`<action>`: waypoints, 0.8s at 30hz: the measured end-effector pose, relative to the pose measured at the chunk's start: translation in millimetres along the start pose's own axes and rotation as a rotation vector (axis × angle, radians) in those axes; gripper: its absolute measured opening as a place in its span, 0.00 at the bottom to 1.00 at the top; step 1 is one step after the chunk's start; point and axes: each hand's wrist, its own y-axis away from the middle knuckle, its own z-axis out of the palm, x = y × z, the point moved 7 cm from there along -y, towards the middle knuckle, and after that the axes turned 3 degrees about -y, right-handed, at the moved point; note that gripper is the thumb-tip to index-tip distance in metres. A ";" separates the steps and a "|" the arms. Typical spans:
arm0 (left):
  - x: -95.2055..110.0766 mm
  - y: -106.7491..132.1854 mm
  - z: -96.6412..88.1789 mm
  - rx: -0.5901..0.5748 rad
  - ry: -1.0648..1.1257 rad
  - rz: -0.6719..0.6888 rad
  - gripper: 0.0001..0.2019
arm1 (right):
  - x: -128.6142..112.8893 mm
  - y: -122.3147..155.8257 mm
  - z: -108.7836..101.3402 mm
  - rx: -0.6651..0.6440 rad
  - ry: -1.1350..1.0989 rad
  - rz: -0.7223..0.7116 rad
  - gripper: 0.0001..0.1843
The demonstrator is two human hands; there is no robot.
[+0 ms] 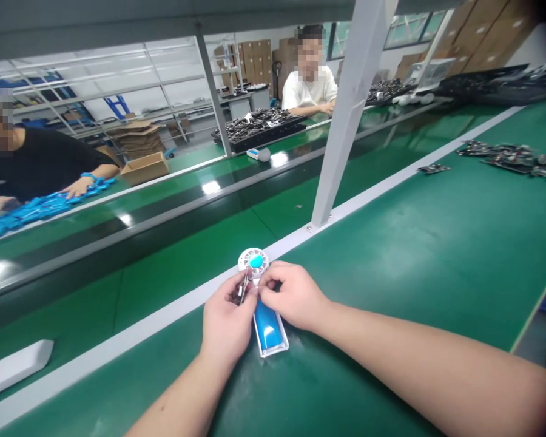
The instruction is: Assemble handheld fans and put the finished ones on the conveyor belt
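A small hand-held fan shell, white with a blue cell in its handle and a round head with a teal centre, lies on the green bench. My left hand is closed at the neck of the fan, pinching a small dark metal part against it. My right hand is also closed, its fingertips pinched at the same spot from the right side. Both thumbs meet just below the round head.
A white post rises from the bench's white strip behind the fan. Dark parts lie scattered at the far right. Across the conveyor, a person in black handles blue pieces; another in white sits by a tray of black parts. A white bar lies at left.
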 end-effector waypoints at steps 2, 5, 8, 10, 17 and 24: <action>5.5 1.6 -2.1 0.018 -0.098 0.090 0.17 | -5.2 0.9 -2.0 0.033 0.031 -0.039 0.07; 15.8 6.0 -5.1 0.046 -0.227 0.246 0.15 | -14.3 3.9 -3.3 0.047 0.091 -0.094 0.07; 22.8 10.4 -6.3 0.066 -0.318 0.336 0.11 | -17.4 7.0 -2.8 0.049 0.150 -0.087 0.09; 26.1 12.8 -5.7 0.071 -0.369 0.376 0.10 | -15.9 7.6 -2.4 0.056 0.165 -0.051 0.10; 27.6 14.6 -2.0 0.048 -0.427 0.459 0.12 | -16.1 5.7 -3.0 0.080 0.118 -0.028 0.09; 30.0 17.9 -1.3 0.056 -0.528 0.589 0.14 | -7.8 7.3 -3.4 0.088 0.058 0.050 0.09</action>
